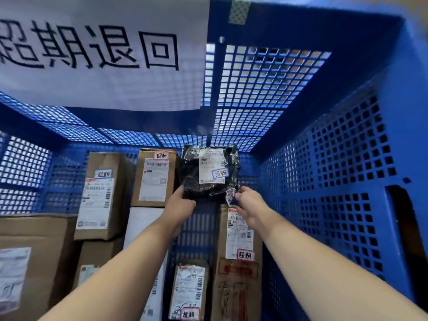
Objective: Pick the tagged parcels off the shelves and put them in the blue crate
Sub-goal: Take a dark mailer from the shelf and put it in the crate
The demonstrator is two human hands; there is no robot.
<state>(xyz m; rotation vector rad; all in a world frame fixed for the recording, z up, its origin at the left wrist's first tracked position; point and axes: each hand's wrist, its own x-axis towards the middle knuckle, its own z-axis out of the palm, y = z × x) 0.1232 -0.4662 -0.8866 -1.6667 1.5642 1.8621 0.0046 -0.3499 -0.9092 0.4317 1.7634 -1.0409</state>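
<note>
**Lowering a Tagged Parcel into the Crate**

While both arms are reaching down inside the blue crate (347, 158), the black bagged parcel (209, 172) is being held above the stacked cartons, label side up. The left hand (183, 205) is gripping its lower left corner, and the right hand (249, 205) is pinching the lower right corner by the loose plastic. The parcel is hanging near the far wall, beside a tagged brown carton (156, 176) and over an open gap between cartons.

Judged from this position, the step in hand is placement. Recommended practice: keep both corners supported until the bag is resting on something, since thin plastic is likely to tear under a one-sided pinch. Aim for the gap, keep the tag facing up, and avoid dislodging the tall carton (238, 262) below the right hand.
</note>
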